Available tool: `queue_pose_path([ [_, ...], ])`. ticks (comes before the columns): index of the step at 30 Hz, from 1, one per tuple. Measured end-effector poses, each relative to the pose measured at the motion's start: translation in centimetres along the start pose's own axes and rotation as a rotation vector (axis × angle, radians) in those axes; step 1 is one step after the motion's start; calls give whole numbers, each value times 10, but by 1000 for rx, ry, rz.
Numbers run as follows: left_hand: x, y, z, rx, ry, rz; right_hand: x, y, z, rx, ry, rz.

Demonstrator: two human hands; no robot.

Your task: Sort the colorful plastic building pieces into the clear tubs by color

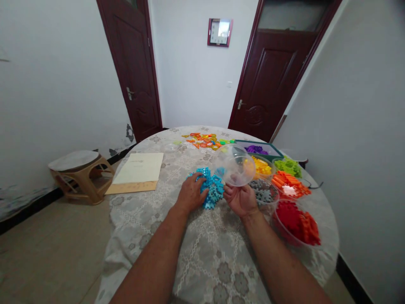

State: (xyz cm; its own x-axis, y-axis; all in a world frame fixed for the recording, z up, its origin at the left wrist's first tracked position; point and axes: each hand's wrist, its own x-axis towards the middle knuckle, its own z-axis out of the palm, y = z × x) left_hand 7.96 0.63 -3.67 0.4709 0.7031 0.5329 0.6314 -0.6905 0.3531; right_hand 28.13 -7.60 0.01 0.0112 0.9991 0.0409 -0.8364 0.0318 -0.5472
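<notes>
Left hand (pixel 191 193) cups jagged blue plastic pieces (pixel 211 188); right hand (pixel 241 198) holds a clear round bowl (pixel 234 165).

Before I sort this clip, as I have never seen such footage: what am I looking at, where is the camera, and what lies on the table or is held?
There is no machine here. A person wears one camera on the head, looking forward and down, so both forearms are their own. The left hand lies on a heap of blue pieces; whether it grips any is hidden. The right hand holds a clear bowl, tilted, above the round table. To the right lie sorted red pieces, orange pieces, green pieces, yellow pieces and grey pieces, most in clear bowls, and purple pieces in a tray. A mixed pile lies at the far edge, and a booklet to the left.
</notes>
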Motion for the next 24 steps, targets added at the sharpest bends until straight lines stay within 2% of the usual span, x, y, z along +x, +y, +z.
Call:
queue_pose_path([
  [3, -2, 5, 5, 49, -151, 89, -1, 2, -1, 1, -3, -9],
  [6, -3, 9, 7, 116, -244, 40, -1, 2, -1, -9, 2, -1],
  [11, -1, 2, 3, 261, -252, -180, -2, 0, 1, 12, -9, -9],
  [17, 1, -5, -1, 362, -223, -333, -3, -5, -1, 17, -34, -48],
  [24, -10, 12, 4, 313, -288, -183, -4, -5, 2, 2, -27, -56],
])
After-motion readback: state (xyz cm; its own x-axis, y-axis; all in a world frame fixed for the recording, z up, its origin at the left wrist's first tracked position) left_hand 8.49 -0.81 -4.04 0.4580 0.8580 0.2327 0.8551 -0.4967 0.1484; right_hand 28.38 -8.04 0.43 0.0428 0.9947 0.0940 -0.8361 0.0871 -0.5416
